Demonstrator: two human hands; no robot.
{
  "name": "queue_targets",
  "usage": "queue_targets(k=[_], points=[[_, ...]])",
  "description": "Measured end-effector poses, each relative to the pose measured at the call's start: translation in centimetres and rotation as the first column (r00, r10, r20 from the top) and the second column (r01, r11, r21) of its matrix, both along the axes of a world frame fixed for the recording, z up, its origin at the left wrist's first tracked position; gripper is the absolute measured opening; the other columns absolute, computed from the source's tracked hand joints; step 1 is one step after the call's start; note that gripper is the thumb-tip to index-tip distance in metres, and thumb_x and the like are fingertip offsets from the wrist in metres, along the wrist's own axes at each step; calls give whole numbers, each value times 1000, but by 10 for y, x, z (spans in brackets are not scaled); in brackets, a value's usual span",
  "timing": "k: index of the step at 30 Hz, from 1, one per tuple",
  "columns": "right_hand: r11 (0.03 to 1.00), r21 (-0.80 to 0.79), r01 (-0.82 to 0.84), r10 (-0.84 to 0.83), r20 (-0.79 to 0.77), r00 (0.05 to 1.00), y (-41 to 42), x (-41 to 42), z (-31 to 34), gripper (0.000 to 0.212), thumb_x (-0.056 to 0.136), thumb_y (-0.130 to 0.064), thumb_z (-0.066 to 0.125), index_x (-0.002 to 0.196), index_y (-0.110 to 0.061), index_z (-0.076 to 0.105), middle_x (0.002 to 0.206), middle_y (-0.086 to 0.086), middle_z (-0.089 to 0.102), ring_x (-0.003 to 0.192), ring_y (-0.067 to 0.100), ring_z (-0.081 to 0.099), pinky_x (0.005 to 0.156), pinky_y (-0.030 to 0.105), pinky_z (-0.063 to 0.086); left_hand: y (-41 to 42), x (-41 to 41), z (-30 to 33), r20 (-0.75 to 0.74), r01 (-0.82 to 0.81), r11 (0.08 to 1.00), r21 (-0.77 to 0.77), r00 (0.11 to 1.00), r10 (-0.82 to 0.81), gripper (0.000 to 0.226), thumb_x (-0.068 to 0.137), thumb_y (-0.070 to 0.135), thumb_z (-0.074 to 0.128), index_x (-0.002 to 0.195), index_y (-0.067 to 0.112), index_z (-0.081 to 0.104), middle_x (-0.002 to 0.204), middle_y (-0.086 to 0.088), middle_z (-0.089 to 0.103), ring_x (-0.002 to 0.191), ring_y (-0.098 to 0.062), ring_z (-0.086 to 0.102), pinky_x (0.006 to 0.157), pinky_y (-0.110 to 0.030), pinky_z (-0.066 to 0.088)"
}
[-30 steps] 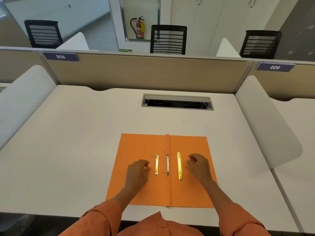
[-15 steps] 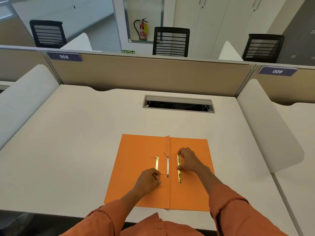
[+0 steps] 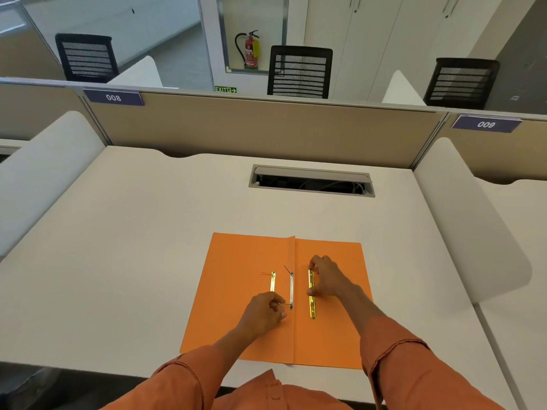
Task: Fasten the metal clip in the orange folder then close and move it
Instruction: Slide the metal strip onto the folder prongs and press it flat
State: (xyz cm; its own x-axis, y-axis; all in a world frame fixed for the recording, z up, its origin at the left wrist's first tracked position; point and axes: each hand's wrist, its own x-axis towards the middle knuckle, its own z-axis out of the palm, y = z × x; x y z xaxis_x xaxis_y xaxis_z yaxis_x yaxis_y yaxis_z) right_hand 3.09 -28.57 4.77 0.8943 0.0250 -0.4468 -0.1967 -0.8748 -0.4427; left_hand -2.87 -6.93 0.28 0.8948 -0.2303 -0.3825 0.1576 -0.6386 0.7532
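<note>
Three metal strips lie along the spine of your open orange folder (image 3: 245,291), which rests flat at the near edge of the white worktop (image 3: 133,232). Your right hand (image 3: 327,276) pinches the long brass bar (image 3: 311,294) between thumb and fingertips. Your left hand (image 3: 262,313) has its fingers curled closed on a thin prong beside the silver fastener (image 3: 291,291). A shorter brass strip (image 3: 272,281) lies free to the left.
</note>
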Motion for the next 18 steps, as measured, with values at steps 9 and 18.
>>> queue_targets(k=[9,18], points=[[999,38,12,-10,-31,999,-1,3,5,76,61,-21,100,118,-7,53,123,13,54,108,28,52,93,45,49,-7,-1,1,1,2,999,-40,1000,-2,24,93,9,73,116,8,74,107,-15,75,80,-15,66,70,-17,53],[928,328,180,-161,-83,983,-10,0,10,62,68,8,90,115,1,50,90,18,56,75,30,61,73,53,61,-10,4,-3,3,-50,977,-206,999,52,11,91,-3,70,100,-2,77,89,-25,76,67,-20,69,68,-36,61]])
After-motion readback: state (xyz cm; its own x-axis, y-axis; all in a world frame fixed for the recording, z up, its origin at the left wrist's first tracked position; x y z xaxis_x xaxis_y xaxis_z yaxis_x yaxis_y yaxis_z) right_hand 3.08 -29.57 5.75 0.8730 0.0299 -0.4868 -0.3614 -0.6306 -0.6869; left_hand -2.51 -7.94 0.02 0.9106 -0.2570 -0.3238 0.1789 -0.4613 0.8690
